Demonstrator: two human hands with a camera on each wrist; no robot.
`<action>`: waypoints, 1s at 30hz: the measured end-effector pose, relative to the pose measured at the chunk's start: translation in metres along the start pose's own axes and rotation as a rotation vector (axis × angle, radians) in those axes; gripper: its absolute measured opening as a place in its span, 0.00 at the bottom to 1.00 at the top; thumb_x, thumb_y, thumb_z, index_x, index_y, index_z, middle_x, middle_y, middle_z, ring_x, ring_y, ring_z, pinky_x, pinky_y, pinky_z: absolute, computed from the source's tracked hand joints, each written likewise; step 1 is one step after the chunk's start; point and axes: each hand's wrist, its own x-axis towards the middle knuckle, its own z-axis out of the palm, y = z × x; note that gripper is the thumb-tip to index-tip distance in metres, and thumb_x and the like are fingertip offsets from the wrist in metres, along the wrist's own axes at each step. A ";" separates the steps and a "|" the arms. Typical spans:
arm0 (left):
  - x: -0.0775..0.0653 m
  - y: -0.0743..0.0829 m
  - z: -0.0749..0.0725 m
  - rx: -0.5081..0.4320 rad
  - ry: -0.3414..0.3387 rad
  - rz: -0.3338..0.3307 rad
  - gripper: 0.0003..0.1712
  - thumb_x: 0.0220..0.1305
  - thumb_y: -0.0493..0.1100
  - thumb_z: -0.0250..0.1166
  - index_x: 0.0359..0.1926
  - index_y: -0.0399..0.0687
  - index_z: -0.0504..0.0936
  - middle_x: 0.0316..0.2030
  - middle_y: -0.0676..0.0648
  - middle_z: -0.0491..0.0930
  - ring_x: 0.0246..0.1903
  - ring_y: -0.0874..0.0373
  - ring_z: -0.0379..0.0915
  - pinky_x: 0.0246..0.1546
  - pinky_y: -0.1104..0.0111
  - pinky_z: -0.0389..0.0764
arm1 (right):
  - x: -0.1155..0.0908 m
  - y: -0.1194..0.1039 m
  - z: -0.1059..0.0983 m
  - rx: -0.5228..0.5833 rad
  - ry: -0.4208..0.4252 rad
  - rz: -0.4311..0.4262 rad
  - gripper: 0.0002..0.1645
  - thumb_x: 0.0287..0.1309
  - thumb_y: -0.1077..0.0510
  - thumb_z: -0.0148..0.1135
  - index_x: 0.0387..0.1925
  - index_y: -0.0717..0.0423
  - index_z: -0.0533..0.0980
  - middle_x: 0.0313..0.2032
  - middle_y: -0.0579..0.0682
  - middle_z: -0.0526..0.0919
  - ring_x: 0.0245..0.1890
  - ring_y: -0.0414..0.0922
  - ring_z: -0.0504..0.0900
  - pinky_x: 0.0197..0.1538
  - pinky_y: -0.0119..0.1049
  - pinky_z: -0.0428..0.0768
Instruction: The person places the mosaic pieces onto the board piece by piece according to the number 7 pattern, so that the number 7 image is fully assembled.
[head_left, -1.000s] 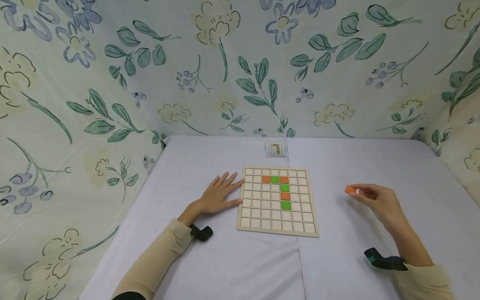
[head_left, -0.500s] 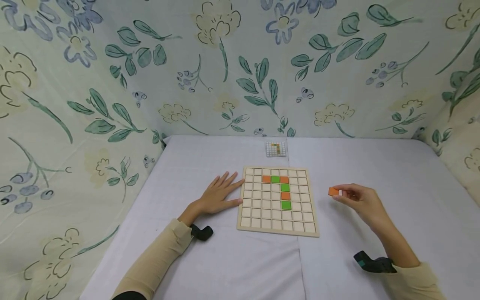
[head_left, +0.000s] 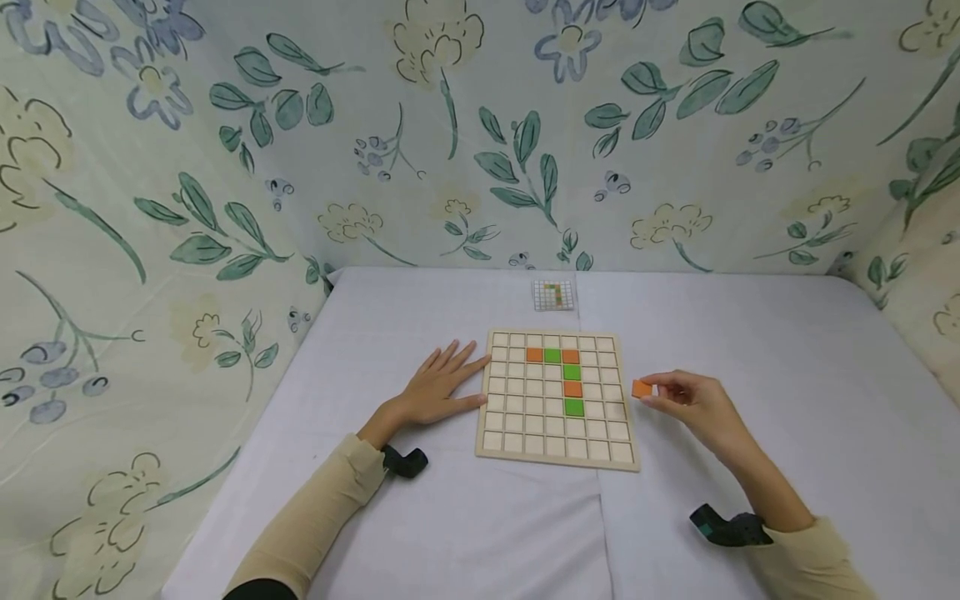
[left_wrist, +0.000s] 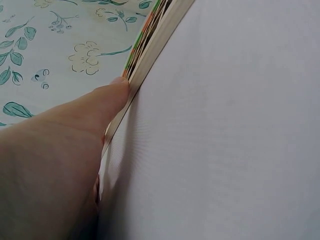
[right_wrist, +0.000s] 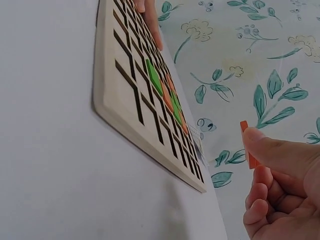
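A square wooden grid board (head_left: pixel 532 427) lies on the table, with several orange and green square tiles set in it, forming a row and a column that meet at a corner. My left hand (head_left: pixel 435 392) lies with fingers spread, its thumb and a fingertip touching the board's left edge. In the left wrist view the thumb (left_wrist: pixel 112 97) presses against that edge. Just off the board's right side, my right hand (head_left: pixel 693 404) pinches an orange square tile (head_left: pixel 641 389) between thumb and fingers. The right wrist view shows this tile (right_wrist: pixel 246 145) raised above the table.
Behind the board lies a small card (head_left: pixel 553 295) printed with a grid and a coloured pattern. A white cloth (head_left: pixel 375 533) covers the table. Floral fabric (head_left: pixel 450 133) hangs at the back and sides. Dark wrist cameras are strapped to both wrists.
My right hand has moved left with the orange tile, from well right of the board to close beside its right edge. The left hand stays on the board's left edge.
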 end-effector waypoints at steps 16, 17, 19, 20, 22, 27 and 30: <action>-0.001 0.001 -0.002 -0.015 0.002 0.002 0.44 0.71 0.72 0.47 0.80 0.64 0.48 0.79 0.48 0.37 0.77 0.46 0.26 0.73 0.50 0.30 | 0.003 -0.011 0.031 0.086 -0.118 -0.017 0.17 0.53 0.65 0.74 0.45 0.67 0.84 0.26 0.50 0.73 0.27 0.40 0.70 0.26 0.27 0.69; -0.001 0.001 -0.002 -0.015 0.000 0.001 0.44 0.71 0.72 0.46 0.80 0.64 0.48 0.79 0.48 0.37 0.77 0.46 0.26 0.73 0.50 0.30 | 0.002 -0.012 0.032 0.091 -0.126 -0.015 0.17 0.53 0.65 0.74 0.45 0.67 0.83 0.27 0.49 0.74 0.27 0.40 0.70 0.26 0.27 0.69; -0.001 0.000 -0.002 -0.016 0.000 0.001 0.44 0.71 0.72 0.46 0.80 0.64 0.48 0.79 0.49 0.37 0.77 0.46 0.26 0.73 0.50 0.30 | 0.003 -0.014 0.036 0.102 -0.139 -0.016 0.17 0.53 0.64 0.74 0.45 0.67 0.83 0.27 0.49 0.75 0.27 0.40 0.70 0.27 0.27 0.69; -0.001 0.000 -0.002 -0.015 -0.001 0.000 0.44 0.71 0.72 0.46 0.80 0.65 0.48 0.79 0.49 0.37 0.77 0.46 0.25 0.73 0.50 0.30 | 0.003 -0.015 0.037 0.110 -0.147 -0.016 0.17 0.53 0.64 0.74 0.45 0.67 0.83 0.27 0.48 0.75 0.27 0.40 0.70 0.27 0.27 0.70; 0.000 0.000 -0.001 -0.011 0.000 -0.001 0.44 0.71 0.73 0.46 0.80 0.65 0.47 0.79 0.49 0.37 0.77 0.46 0.25 0.73 0.50 0.30 | 0.003 -0.016 0.040 0.125 -0.159 -0.014 0.17 0.54 0.64 0.74 0.45 0.68 0.83 0.26 0.48 0.75 0.26 0.39 0.70 0.26 0.27 0.70; 0.000 0.000 0.000 -0.007 0.004 -0.002 0.44 0.70 0.73 0.45 0.80 0.65 0.48 0.79 0.49 0.37 0.77 0.46 0.25 0.73 0.50 0.30 | 0.003 -0.016 0.046 0.150 -0.184 -0.021 0.16 0.53 0.65 0.74 0.44 0.68 0.84 0.25 0.48 0.73 0.25 0.38 0.69 0.25 0.27 0.69; 0.000 0.000 0.000 -0.004 0.002 -0.003 0.44 0.70 0.73 0.45 0.80 0.65 0.47 0.79 0.49 0.36 0.77 0.46 0.25 0.73 0.50 0.30 | 0.003 -0.015 0.049 0.160 -0.198 -0.036 0.16 0.53 0.66 0.74 0.44 0.68 0.83 0.24 0.48 0.73 0.24 0.38 0.69 0.24 0.27 0.68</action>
